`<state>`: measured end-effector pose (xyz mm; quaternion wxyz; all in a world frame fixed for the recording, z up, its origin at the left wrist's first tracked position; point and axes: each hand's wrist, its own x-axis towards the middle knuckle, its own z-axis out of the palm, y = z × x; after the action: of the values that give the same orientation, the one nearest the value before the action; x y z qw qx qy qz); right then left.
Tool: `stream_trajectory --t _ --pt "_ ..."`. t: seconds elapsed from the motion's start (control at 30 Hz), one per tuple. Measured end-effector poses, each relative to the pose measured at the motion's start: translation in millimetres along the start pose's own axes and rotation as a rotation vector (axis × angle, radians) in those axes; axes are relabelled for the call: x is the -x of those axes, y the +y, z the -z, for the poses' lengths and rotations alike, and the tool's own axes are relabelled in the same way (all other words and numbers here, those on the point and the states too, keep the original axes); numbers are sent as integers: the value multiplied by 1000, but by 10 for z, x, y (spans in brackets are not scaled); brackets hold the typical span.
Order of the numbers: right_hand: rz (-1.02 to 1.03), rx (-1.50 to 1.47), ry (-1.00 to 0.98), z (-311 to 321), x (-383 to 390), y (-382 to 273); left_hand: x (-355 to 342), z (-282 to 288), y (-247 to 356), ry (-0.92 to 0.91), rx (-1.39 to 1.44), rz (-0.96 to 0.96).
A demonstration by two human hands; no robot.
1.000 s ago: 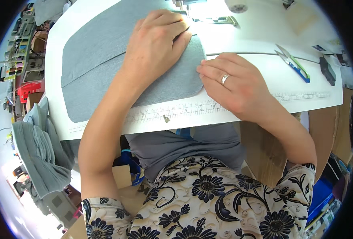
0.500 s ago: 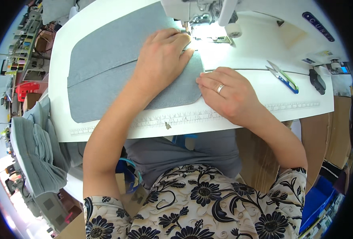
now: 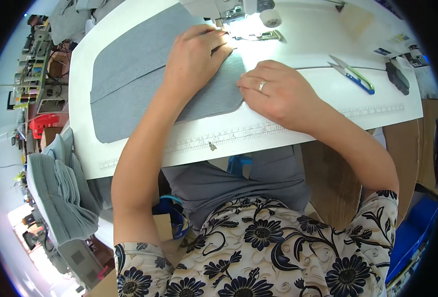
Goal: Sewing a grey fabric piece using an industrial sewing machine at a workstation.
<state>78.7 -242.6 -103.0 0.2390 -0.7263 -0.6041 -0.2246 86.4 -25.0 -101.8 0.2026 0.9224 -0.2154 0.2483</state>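
Note:
A grey fabric panel with rounded corners and a seam fold across it lies on the white sewing table. Its far right part reaches the lit needle area of the sewing machine. My left hand rests on the panel, fingertips close by the presser foot and the thumb apart from the fingers. At the panel's right edge, my right hand, wearing a ring, has thumb and fingers closed on the fabric. The fingertips of the right hand are partly hidden.
Thread snips and a dark block-shaped object lie on the right of the table. A printed ruler scale runs along the near edge. Stacked grey fabric hangs at the left, near a red basket.
The whole view has shifted and tilted slightly, with the machine now higher up. Both hands stay at nearly the same places on the panel.

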Motion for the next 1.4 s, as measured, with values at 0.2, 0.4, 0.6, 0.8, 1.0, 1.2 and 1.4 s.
stream_trajectory --t 0.2,0.4,0.6,0.8,1.0,1.2,1.4 --pt "-39 70 20 -72 -56 117 -95 -21 -92 -42 -6 50" --pt "-110 88 24 -83 -14 128 178 263 141 -151 69 -23" --pt "-340 -166 89 -73 28 159 434 346 247 -135 210 -63" --pt "-240 -159 1 88 71 196 436 365 266 -135 266 0" --pt "-122 -69 -67 84 26 166 480 333 302 -126 87 -125" --pt "-168 -17 23 62 19 102 460 378 309 -166 52 -185" --pt "-131 62 -55 97 12 64 445 407 302 -233 92 -201"
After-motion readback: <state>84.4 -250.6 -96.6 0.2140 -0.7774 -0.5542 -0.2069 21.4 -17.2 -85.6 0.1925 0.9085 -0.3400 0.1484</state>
